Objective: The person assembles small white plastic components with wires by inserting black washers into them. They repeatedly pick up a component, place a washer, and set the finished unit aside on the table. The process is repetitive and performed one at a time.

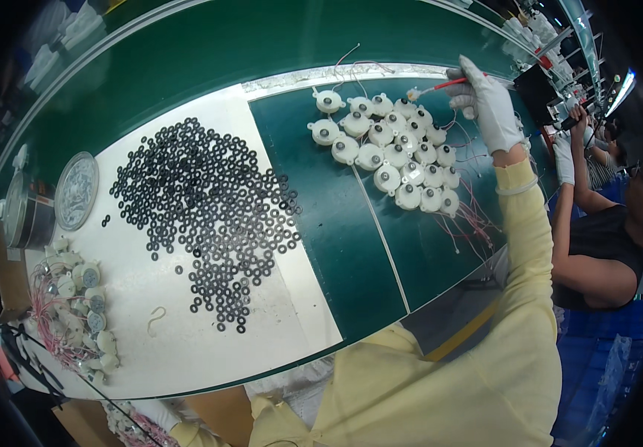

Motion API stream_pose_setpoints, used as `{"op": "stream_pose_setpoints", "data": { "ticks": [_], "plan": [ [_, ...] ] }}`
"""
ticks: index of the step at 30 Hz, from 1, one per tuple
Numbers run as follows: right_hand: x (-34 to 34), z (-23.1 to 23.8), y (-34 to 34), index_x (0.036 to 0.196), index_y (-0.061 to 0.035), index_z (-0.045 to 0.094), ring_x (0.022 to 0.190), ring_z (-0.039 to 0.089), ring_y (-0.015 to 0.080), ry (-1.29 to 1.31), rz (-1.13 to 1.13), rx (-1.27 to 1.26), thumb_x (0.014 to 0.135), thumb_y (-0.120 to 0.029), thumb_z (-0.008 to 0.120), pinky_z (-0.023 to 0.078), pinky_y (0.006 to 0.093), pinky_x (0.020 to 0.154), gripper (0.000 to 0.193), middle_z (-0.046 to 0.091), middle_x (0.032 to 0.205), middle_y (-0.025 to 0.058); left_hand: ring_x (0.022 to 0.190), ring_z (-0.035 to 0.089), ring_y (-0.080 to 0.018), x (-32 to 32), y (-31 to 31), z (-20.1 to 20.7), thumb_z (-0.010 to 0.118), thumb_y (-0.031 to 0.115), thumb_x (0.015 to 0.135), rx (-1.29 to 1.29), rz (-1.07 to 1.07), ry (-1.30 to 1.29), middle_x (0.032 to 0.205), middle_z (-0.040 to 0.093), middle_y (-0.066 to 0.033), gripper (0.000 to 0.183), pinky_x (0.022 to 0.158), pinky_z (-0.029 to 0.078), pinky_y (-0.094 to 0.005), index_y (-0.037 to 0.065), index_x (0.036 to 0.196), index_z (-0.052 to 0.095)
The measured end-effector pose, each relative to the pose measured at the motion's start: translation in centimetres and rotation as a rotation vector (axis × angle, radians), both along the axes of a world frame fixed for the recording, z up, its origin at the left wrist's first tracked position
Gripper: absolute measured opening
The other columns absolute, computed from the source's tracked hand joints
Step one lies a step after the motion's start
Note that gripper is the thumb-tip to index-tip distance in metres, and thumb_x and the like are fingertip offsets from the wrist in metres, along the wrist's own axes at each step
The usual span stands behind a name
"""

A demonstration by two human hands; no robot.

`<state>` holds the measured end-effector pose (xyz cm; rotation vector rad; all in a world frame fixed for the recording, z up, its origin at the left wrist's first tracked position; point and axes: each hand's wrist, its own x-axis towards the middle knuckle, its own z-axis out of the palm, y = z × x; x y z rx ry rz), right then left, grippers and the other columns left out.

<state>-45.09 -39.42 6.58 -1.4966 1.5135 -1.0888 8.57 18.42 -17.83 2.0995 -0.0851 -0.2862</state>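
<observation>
My right hand point(485, 104), in a white glove, is closed round a thin red-handled brush point(440, 86) with a pale tip. The tip is over the far edge of a cluster of round white small motors point(386, 179) with dark centre shafts and pink wires, lying on the green mat. My left hand point(154, 411), also gloved, is low at the left, below the table edge. It is beside a pile of white parts with pink wires point(137, 430); its fingers are hidden.
Many black rubber rings point(195, 179) spread over the white board point(277, 313). More wired motors point(87, 313) are heaped at the left, near a tin can point(27, 208) and a round lid point(77, 191). Beyond runs a green conveyor belt point(262, 41). A co-worker point(597, 246) is at the right.
</observation>
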Motion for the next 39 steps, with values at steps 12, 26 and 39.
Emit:
{"op": "stream_pose_setpoints", "data": {
  "ticks": [12, 26, 39],
  "plan": [
    [0.0, -1.8, -0.3, 0.111, -0.001, 0.073, 0.064, 0.069, 0.0091, -0.022, 0.016, 0.044, 0.102, -0.051, 0.062, 0.044, 0.0182, 0.048, 0.052, 0.076, 0.087, 0.0082, 0.12, 0.06, -0.0274, -1.1, -1.9, 0.5, 0.042, 0.025, 0.112, 0.026, 0.075, -0.095, 0.139, 0.06, -0.0194, 0.047, 0.105, 0.05, -0.0331, -0.009, 0.144, 0.047],
    [-1.1, -2.4, 0.3, 0.113, -0.0019, 0.073, 0.066, 0.068, 0.0086, 0.009, 0.005, 0.048, 0.102, -0.052, 0.06, 0.044, 0.0179, 0.051, 0.053, 0.076, 0.088, 0.0075, 0.116, 0.063, -0.0284, -1.7, -3.1, 1.6, 0.044, 0.02, 0.111, 0.058, 0.109, -0.167, 0.134, 0.063, -0.0208, 0.042, 0.101, 0.053, -0.0334, -0.01, 0.14, 0.051],
    [-3.1, -1.8, 1.1, 0.111, -0.0026, 0.074, 0.063, 0.068, 0.0089, -0.046, -0.031, 0.025, 0.104, -0.051, 0.059, 0.043, 0.0178, 0.049, 0.051, 0.075, 0.085, 0.0076, 0.111, 0.067, -0.0307, -3.2, -4.2, 2.4, 0.047, 0.015, 0.11, 0.076, 0.154, -0.252, 0.129, 0.067, -0.0234, 0.038, 0.095, 0.056, -0.0343, -0.011, 0.137, 0.054]
  ]
}}
